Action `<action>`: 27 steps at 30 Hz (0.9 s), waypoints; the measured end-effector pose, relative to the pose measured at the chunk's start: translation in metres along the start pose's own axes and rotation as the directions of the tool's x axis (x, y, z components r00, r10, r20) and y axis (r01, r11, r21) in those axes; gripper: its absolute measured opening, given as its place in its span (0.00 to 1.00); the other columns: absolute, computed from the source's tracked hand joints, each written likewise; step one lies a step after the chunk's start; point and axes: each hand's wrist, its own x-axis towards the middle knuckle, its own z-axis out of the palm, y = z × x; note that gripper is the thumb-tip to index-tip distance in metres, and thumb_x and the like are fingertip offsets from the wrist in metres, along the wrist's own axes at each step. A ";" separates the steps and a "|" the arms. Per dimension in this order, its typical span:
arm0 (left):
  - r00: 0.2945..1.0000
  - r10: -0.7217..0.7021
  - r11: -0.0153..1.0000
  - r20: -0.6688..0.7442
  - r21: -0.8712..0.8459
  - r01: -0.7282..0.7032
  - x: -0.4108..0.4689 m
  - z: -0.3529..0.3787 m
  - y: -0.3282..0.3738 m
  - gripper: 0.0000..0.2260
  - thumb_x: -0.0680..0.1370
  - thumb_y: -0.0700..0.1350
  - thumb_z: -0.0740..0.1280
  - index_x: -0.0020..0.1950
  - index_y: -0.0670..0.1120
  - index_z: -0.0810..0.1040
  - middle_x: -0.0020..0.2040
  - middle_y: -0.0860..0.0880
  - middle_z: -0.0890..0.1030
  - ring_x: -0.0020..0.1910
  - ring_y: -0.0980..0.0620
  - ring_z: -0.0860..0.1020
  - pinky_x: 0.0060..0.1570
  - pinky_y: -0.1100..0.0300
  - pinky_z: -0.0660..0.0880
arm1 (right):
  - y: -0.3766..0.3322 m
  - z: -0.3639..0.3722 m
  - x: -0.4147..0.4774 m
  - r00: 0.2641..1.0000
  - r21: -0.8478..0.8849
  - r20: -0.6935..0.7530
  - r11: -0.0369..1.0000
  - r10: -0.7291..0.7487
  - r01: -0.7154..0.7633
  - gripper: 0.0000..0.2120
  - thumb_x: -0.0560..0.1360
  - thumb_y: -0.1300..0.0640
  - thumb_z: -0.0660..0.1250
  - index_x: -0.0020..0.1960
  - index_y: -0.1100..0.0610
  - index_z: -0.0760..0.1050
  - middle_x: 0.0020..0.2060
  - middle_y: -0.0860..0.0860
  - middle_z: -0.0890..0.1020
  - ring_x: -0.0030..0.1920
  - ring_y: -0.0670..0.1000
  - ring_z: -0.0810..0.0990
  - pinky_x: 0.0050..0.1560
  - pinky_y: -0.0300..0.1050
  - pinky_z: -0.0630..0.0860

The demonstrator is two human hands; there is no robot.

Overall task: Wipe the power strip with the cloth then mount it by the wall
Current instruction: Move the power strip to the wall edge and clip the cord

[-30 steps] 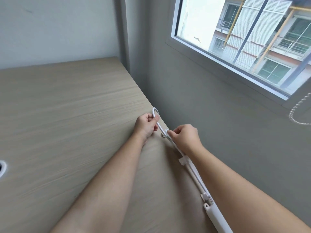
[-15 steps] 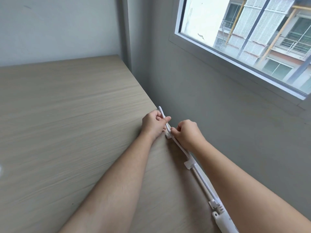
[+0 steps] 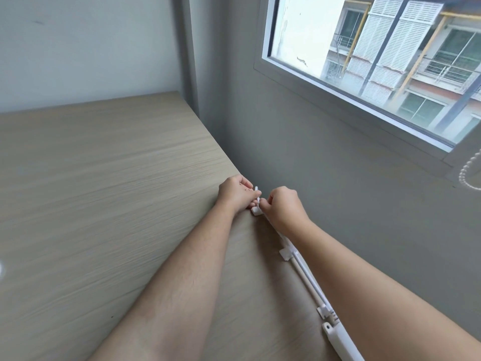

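Observation:
The white power strip [image 3: 341,340] lies at the lower right, along the table's edge next to the grey wall, partly hidden by my right forearm. Its white cord [image 3: 308,276] runs up along that edge through small white clips [image 3: 286,254]. My left hand [image 3: 235,192] and my right hand [image 3: 282,208] meet at the farthest clip [image 3: 256,211], both pinching the folded end of the cord just above it. No cloth is in view.
The light wood table [image 3: 104,204] fills the left and middle of the view. The grey wall [image 3: 338,191] rises directly to the right, with a window [image 3: 377,61] above. A beaded blind chain [image 3: 468,173] hangs at the far right.
The cord's loop, held up above the table a second ago, has been folded flat and pressed down at the far clip. My hands have drawn closer together.

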 end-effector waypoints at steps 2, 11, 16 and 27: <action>1.000 -0.002 1.000 0.013 0.010 0.002 0.000 0.000 0.002 0.09 0.70 0.36 0.73 0.42 0.42 0.73 0.30 0.47 0.77 0.26 0.52 0.77 0.39 0.57 0.81 | 0.003 0.001 0.001 1.000 0.031 -0.007 0.999 -0.007 0.007 0.16 0.74 0.52 0.63 0.33 0.62 0.69 0.30 0.57 0.74 0.33 0.57 0.72 0.31 0.43 0.65; 0.992 0.065 0.995 -0.104 0.088 -0.056 -0.004 -0.001 -0.008 0.05 0.68 0.37 0.70 0.34 0.44 0.76 0.27 0.48 0.77 0.26 0.51 0.74 0.36 0.58 0.75 | 0.007 -0.002 -0.005 0.997 0.190 0.025 0.978 0.079 -0.083 0.13 0.71 0.52 0.70 0.38 0.63 0.79 0.32 0.54 0.78 0.34 0.52 0.74 0.30 0.40 0.67; 0.976 0.096 0.981 -0.197 0.183 -0.060 -0.040 -0.012 -0.023 0.06 0.70 0.45 0.72 0.35 0.47 0.78 0.29 0.54 0.76 0.31 0.55 0.73 0.38 0.63 0.70 | 0.023 -0.021 -0.029 0.993 0.183 0.048 0.977 0.105 -0.112 0.14 0.76 0.57 0.60 0.42 0.67 0.77 0.32 0.56 0.75 0.33 0.53 0.69 0.36 0.42 0.65; 0.994 -0.109 0.986 0.013 0.128 0.107 -0.224 0.019 -0.013 0.05 0.74 0.47 0.68 0.41 0.48 0.75 0.43 0.47 0.81 0.45 0.47 0.79 0.47 0.58 0.73 | 0.100 -0.106 -0.175 0.967 0.235 0.030 0.939 0.252 -0.252 0.07 0.75 0.57 0.65 0.42 0.55 0.81 0.38 0.55 0.83 0.36 0.51 0.75 0.40 0.41 0.69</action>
